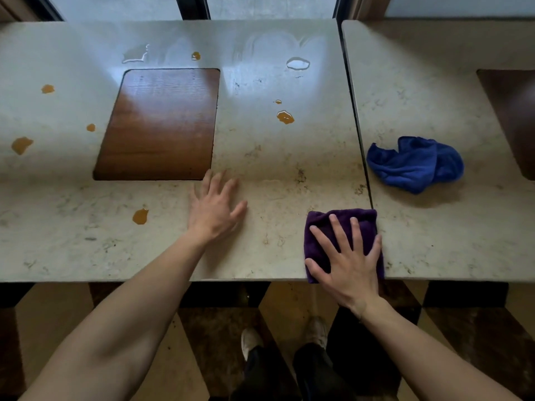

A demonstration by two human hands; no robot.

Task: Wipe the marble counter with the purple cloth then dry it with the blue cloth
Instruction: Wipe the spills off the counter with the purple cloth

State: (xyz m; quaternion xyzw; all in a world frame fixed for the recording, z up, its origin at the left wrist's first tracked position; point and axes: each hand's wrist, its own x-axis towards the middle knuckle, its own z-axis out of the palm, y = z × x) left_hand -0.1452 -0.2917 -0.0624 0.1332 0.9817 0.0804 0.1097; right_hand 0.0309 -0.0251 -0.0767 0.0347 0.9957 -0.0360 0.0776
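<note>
Our right hand (348, 261) is pressing flat, fingers spread, on the folded purple cloth (341, 227) at the near edge of the marble counter (275, 183) — our left hand (215, 206) is resting open beside it. Amber spills (285, 117) are waiting farther back. The cloth looks soft and light — best pressed from above, we judge. The blue cloth (414, 164) is lying crumpled on the neighbouring slab.

One head-worn wide-angle view looks steeply down and forward from close above the pale beige marble counter (275, 175), its near edge crossing low in frame, the patterned brown floor (202, 328) below, windows at the far edge.
</note>
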